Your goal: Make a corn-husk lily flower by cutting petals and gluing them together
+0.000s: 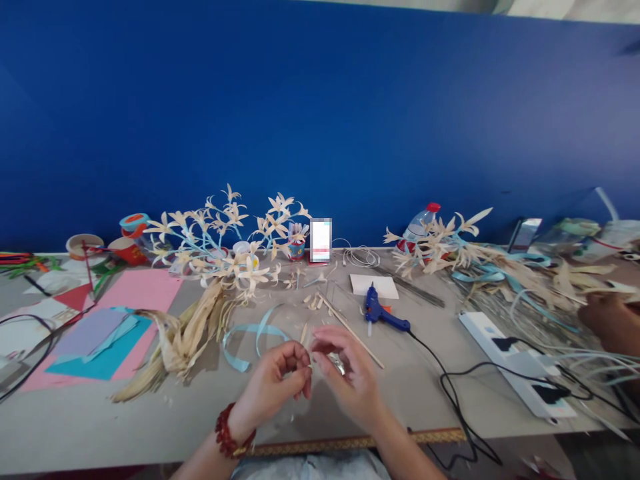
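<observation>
My left hand (280, 377), with a red bead bracelet (231, 430) at its wrist, has thumb and fingers pinched together; whatever is between them is too small to name. Close beside it, my right hand (353, 380) is curled, thumb towards the fingertips. A small shiny silver thing (339, 364) shows inside its curl, mostly hidden. Just beyond the hands lie small pale husk pieces (313, 302) and a thin wooden stick (353, 331). Left of them is a loop of light blue ribbon (265, 329). A bundle of dried corn husks (187, 340) lies further left.
Husk flowers (233, 213) on blue stems stand at the back, near a phone (321, 240). On the right are a blue glue gun (383, 312), a white power strip (515, 367) with cables, and another person's hand (610, 323). Coloured paper (115, 343) lies left.
</observation>
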A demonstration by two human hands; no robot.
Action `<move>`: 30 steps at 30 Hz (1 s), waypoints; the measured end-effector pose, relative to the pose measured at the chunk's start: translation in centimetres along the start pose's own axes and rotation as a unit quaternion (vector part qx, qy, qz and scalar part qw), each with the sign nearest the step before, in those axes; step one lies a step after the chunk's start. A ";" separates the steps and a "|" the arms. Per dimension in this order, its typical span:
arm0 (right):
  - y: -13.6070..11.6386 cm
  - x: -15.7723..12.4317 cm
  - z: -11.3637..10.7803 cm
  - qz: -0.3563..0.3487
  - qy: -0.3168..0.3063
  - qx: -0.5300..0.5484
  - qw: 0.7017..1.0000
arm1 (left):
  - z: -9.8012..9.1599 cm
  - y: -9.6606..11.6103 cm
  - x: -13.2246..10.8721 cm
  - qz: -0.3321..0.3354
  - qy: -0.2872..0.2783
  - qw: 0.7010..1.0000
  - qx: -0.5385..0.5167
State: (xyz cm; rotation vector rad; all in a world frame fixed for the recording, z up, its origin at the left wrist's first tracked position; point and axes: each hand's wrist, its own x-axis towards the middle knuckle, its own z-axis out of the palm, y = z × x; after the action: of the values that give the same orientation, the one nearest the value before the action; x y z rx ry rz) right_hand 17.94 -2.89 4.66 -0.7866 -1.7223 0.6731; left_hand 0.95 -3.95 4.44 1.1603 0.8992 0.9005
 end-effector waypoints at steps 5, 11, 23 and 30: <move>-0.5 -0.3 -0.3 -0.083 -0.051 -0.102 0.990 | 0.1 -0.3 -0.2 0.024 0.059 0.998 0.018; -0.3 -1.2 0.3 -0.097 -0.055 -0.109 0.988 | 0.4 -0.1 -0.5 0.034 0.083 0.996 -0.024; -0.4 -1.1 1.0 -0.040 -0.023 -0.120 0.992 | 0.9 -0.2 -1.1 0.079 0.127 0.988 -0.039; -1.1 -0.7 1.4 0.026 -0.005 -0.053 0.998 | 0.9 -1.2 -1.4 0.095 0.144 0.984 -0.036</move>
State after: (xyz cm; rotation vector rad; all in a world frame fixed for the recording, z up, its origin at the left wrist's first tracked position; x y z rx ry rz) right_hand 16.55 -4.18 4.75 -0.9059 -1.7634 0.6243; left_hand 1.40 -5.75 3.58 1.0811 0.9904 1.2707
